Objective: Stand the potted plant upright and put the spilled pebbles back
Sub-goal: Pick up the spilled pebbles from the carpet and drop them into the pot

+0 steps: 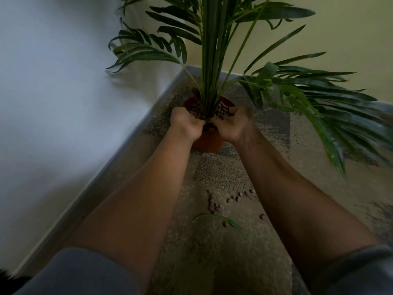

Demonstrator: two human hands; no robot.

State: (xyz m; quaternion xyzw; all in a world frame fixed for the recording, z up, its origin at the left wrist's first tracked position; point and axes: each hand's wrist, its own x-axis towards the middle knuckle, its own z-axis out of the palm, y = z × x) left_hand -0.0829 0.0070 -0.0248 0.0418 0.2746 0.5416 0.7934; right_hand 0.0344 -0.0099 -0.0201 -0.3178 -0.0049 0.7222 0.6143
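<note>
A palm-like plant (210, 67) stands upright in a terracotta pot (207, 141) on the carpet near the corner of the room. Brown clay pebbles (222, 110) fill the top of the pot around the stems. My left hand (187, 123) and my right hand (232, 124) are side by side over the pot's near rim, cupped together, with pebbles between them at the stem base. More spilled pebbles (214, 206) lie scattered on the carpet between my forearms, closer to me.
A white wall (63, 103) and grey skirting (119, 165) run along the left; a yellowish wall (350, 39) is behind. Long fronds (331, 116) hang low to the right. A fallen green leaf (217, 219) lies on the patterned carpet (223, 258).
</note>
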